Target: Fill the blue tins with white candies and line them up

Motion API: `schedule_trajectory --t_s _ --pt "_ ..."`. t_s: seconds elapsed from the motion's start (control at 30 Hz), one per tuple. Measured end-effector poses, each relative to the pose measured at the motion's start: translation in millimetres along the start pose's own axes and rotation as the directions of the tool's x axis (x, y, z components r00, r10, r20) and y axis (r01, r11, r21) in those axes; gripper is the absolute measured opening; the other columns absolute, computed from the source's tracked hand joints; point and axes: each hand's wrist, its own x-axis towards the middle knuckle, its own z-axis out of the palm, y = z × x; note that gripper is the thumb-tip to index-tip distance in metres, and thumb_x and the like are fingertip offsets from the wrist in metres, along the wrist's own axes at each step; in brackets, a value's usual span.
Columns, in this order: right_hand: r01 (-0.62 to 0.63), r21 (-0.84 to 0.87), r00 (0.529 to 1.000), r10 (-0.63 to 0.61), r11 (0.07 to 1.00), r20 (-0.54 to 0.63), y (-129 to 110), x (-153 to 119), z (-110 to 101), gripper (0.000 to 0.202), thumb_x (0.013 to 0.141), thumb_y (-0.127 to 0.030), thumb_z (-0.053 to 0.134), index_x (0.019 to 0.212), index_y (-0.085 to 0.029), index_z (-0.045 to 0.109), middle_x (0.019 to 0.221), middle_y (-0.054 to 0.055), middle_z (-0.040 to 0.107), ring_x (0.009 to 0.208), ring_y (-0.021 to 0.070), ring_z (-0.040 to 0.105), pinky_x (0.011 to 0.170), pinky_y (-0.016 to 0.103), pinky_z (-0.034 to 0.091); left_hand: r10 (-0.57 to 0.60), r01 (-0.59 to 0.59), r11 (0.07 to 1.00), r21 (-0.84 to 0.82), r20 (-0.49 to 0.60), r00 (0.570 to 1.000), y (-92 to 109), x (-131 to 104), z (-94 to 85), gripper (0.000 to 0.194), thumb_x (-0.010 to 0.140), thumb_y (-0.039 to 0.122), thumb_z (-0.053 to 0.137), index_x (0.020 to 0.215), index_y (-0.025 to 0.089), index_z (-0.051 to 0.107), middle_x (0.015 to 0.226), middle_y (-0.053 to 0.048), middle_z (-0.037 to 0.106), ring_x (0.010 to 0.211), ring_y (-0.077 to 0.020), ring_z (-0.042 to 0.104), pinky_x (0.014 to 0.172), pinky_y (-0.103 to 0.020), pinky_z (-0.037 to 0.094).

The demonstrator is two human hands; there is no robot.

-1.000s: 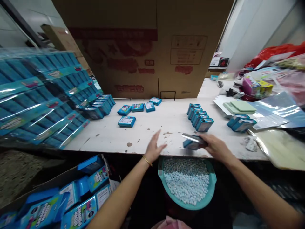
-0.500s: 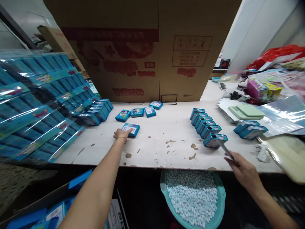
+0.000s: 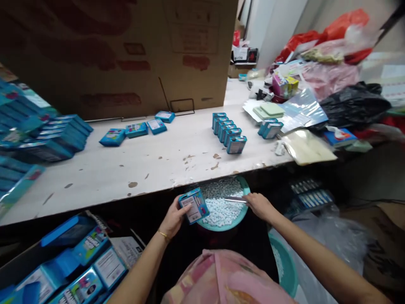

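My left hand [image 3: 173, 217] grips a blue box [image 3: 193, 205] with a white label, tilted over the left side of a teal basin [image 3: 245, 217]. Small pale blue and white pieces [image 3: 221, 211] fill the basin. Closed round the end of a metal scoop-like tool [image 3: 236, 199], my right hand [image 3: 260, 206] is at the basin's right rim, with the tool over the pieces. On the white table, a row of upright blue boxes [image 3: 236, 145] stands beyond the basin. Several more blue boxes [image 3: 136, 129] lie flat further left.
A big cardboard carton [image 3: 152, 97] stands at the table's back. Stacked blue boxes [image 3: 63, 135] are at left, an open carton of blue boxes [image 3: 91, 245] below. Bags and papers [image 3: 303, 114] cover the right side. Another teal basin [image 3: 289, 270] is low at right.
The view has turned right and down. My left hand has lifted the blue box off the table and brought it to the basin. My right hand has moved the tool from the box row down over the pieces.
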Motion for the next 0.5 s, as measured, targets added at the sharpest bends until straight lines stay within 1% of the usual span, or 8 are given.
schedule_trajectory --t_s 0.07,0.1,0.17,0.2,0.27,0.37,0.43,0.5 --pt "-0.034 -0.119 0.999 0.032 0.992 -0.022 8 -2 -2 0.026 0.082 -0.021 0.04 0.103 -0.02 0.055 0.09 0.009 0.058 0.084 0.0194 0.053 0.073 0.029 0.036 -0.107 0.106 0.992 -0.068 -0.019 0.994 -28 2 9.5 0.044 0.055 0.028 0.07 0.092 0.017 0.048 0.086 -0.003 0.06 0.077 -0.0153 0.059 0.074 -0.035 0.048" --pt "-0.055 -0.155 0.998 0.05 0.986 -0.037 10 -1 -1 0.026 0.082 -0.019 0.039 0.102 -0.02 0.056 0.089 0.009 0.058 0.083 0.0192 0.052 0.072 0.029 0.035 -0.136 0.132 0.987 -0.09 -0.035 0.99 -39 6 13.6 0.044 0.055 0.028 0.071 0.091 0.017 0.047 0.086 -0.003 0.06 0.076 -0.0148 0.059 0.074 -0.035 0.049" --pt "-0.07 -0.169 0.997 0.063 0.983 -0.043 7 6 7 0.028 0.082 -0.017 0.037 0.103 -0.02 0.055 0.09 0.01 0.058 0.085 0.0187 0.052 0.072 0.029 0.034 -0.15 0.142 0.983 -0.114 -0.068 0.986 -55 17 21.7 0.042 0.056 0.028 0.07 0.089 0.018 0.046 0.086 -0.002 0.06 0.075 -0.0137 0.059 0.075 -0.034 0.049" --pt "-0.059 -0.152 0.998 0.057 0.987 -0.023 3 11 14 0.029 0.082 -0.016 0.036 0.104 -0.02 0.055 0.09 0.01 0.058 0.085 0.0184 0.052 0.072 0.029 0.034 -0.15 0.139 0.983 -0.12 -0.085 0.985 -61 23 26.2 0.04 0.057 0.028 0.069 0.088 0.018 0.046 0.086 -0.002 0.06 0.075 -0.0134 0.059 0.075 -0.034 0.049" --pt "-0.047 -0.082 0.999 0.048 0.996 0.012 -10 25 33 0.032 0.083 -0.017 0.035 0.109 -0.022 0.053 0.094 0.009 0.058 0.089 0.0182 0.052 0.074 0.029 0.035 -0.14 0.126 0.984 -0.126 -0.111 0.984 -69 32 36.6 0.037 0.059 0.028 0.066 0.088 0.02 0.045 0.087 -0.002 0.059 0.076 -0.0136 0.059 0.075 -0.034 0.049" --pt "-0.116 0.052 0.993 0.116 0.992 -0.002 -32 47 59 0.032 0.083 -0.022 0.037 0.112 -0.024 0.051 0.102 0.007 0.057 0.096 0.0184 0.051 0.078 0.03 0.035 -0.149 0.135 0.982 -0.13 -0.099 0.984 -76 41 54.9 0.035 0.061 0.03 0.064 0.088 0.022 0.043 0.087 -0.001 0.059 0.076 -0.0146 0.059 0.071 -0.035 0.05" --pt "-0.152 0.149 0.988 0.156 0.977 -0.015 -40 57 70 0.031 0.083 -0.026 0.038 0.111 -0.026 0.052 0.104 0.005 0.057 0.098 0.0181 0.051 0.08 0.03 0.036 -0.166 0.157 0.98 -0.126 -0.072 0.983 -77 44 65.8 0.037 0.06 0.03 0.065 0.088 0.021 0.043 0.084 -0.001 0.059 0.074 -0.0147 0.059 0.069 -0.035 0.05" --pt "-0.145 0.251 0.989 0.15 0.957 0.0 -39 63 74 0.031 0.083 -0.028 0.04 0.111 -0.027 0.052 0.106 0.003 0.058 0.099 0.0173 0.051 0.081 0.028 0.037 -0.166 0.162 0.981 -0.109 -0.03 0.986 -74 44 71.6 0.039 0.058 0.03 0.067 0.088 0.02 0.043 0.082 -0.001 0.059 0.073 -0.0145 0.059 0.07 -0.034 0.05"
